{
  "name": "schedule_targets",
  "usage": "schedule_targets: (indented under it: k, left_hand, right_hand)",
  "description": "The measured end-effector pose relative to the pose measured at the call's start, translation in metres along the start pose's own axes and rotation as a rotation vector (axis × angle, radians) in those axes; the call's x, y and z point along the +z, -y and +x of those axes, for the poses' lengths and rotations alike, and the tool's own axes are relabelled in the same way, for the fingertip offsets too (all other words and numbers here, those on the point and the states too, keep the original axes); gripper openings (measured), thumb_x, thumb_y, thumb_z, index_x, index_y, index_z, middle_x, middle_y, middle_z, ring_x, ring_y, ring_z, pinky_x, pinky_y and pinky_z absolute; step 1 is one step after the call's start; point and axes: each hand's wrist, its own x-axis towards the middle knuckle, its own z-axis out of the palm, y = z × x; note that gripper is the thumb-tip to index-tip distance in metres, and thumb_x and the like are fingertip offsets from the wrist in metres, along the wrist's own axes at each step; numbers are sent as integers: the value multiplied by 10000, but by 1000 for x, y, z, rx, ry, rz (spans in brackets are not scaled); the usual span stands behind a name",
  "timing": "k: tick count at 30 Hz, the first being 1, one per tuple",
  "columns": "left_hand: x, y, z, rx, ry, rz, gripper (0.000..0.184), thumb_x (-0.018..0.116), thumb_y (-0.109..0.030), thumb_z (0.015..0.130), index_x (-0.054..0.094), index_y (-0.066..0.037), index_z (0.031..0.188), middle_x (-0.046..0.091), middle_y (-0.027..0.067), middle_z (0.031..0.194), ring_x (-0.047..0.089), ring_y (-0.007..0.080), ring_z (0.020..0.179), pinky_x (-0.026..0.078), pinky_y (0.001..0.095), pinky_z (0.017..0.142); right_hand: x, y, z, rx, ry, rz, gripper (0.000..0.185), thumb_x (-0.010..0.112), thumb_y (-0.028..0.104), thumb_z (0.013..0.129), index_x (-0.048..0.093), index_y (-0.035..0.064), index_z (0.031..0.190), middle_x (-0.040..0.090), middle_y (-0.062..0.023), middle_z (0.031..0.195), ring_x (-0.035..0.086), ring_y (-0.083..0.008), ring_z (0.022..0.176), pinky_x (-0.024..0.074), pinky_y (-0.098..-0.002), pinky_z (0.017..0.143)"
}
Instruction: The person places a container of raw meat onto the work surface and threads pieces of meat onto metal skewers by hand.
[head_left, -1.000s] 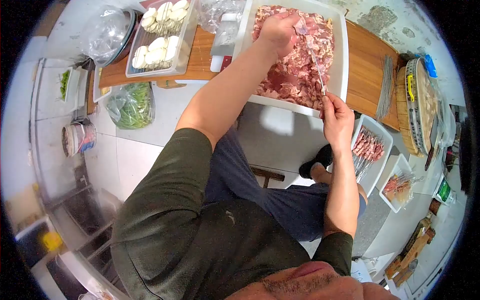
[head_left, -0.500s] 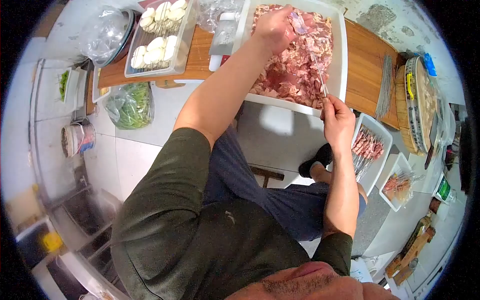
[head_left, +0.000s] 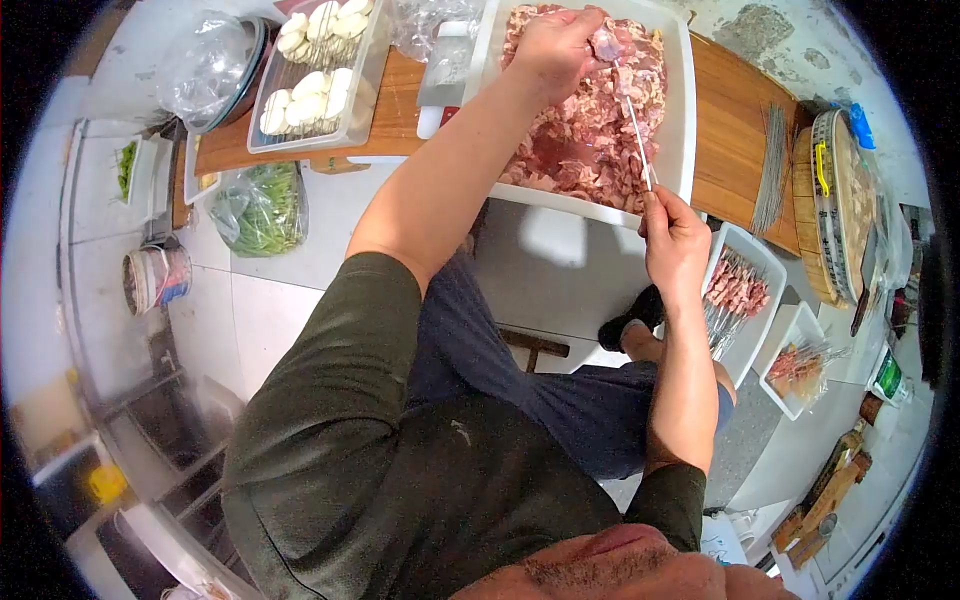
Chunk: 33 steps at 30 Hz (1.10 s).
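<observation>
Over a white tub (head_left: 679, 120) heaped with raw cut meat (head_left: 570, 145), my left hand (head_left: 560, 52) pinches a small piece of meat (head_left: 607, 45) between thumb and fingers. My right hand (head_left: 677, 240) is closed round the lower end of a thin metal skewer (head_left: 637, 138), at the tub's near right edge. The skewer slants up and away over the meat, and its far end reaches the piece in my left hand. Whether the tip has gone through that piece I cannot tell.
Loose skewers (head_left: 771, 170) lie on the wooden table (head_left: 725, 130) beside a round chopping block (head_left: 835, 210). Below right stands a tray of meat skewers (head_left: 737, 285) and a smaller white tray (head_left: 793, 365). A box of sliced white food (head_left: 318, 90), a cleaver (head_left: 447, 75) and bagged greens (head_left: 262, 210) are at left.
My left hand has turned, bringing the meat piece down to the skewer's far end. My right hand, holding the skewer, has barely moved.
</observation>
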Motion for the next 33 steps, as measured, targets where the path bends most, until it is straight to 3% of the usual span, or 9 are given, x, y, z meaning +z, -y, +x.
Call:
schedule_targets:
  k: [2,5,8,11,14,20,26,30,33]
  left_hand:
    - [9,1,-1,-201,-59,-619,309,528,-198,973,618,68,1101,664,244,1031,661,364,923,530,412,771]
    - [-12,9,2,621,12,840,328,534,-222,990,612,47,1160,664,186,1024,667,285,895,535,383,746]
    - [2,2,-1,-330,-4,-412,368,545,-245,1003,575,21,1255,647,147,1059,650,237,903,543,347,742]
    - [20,38,1,-354,-23,-611,311,599,-183,972,561,81,1131,641,116,980,647,248,807,558,372,746]
    - [26,40,0,-361,-97,-551,344,667,-239,937,589,48,1109,609,46,863,571,159,674,498,317,611]
    - [21,37,-4,-457,-79,-847,323,692,-202,908,587,11,1127,551,32,791,498,140,625,448,307,574]
    - [33,25,-6,-567,-223,-627,286,698,-221,896,603,-16,1070,549,31,786,492,144,631,442,312,590]
    - [16,11,-9,-498,-43,-878,261,677,-233,906,622,-31,1063,582,36,824,533,147,679,454,322,609]
    - [28,16,-8,-485,-138,-723,248,658,-232,915,630,-43,1073,613,36,866,568,149,729,464,324,637]
  right_hand:
    - [0,0,1,5,6,5,289,657,223,936,706,17,1132,715,-156,790,664,-152,713,522,-304,697]
    - [2,-3,1,9,-2,30,290,661,225,935,708,14,1128,714,-138,775,655,-135,698,517,-295,681]
    - [3,5,1,21,-13,35,289,655,224,939,708,8,1124,705,-107,747,639,-118,687,512,-290,669]
    - [7,3,6,-41,-48,138,227,614,173,985,712,7,1103,580,32,659,490,-31,588,398,-201,531]
    - [4,5,11,56,41,255,271,630,214,963,708,-4,1105,659,-12,710,565,-60,637,468,-239,598]
    - [4,0,15,116,103,393,263,612,198,978,702,-7,1116,618,27,704,516,-38,615,423,-208,563]
    - [9,-4,13,98,64,294,267,630,210,964,706,-5,1103,620,18,691,534,-55,630,441,-228,587]
    - [9,-1,14,67,29,203,265,627,209,961,707,1,1103,654,-12,712,567,-64,657,466,-241,619]
    - [11,-3,15,52,12,166,265,625,205,960,706,2,1109,676,-34,729,591,-68,676,480,-247,638]
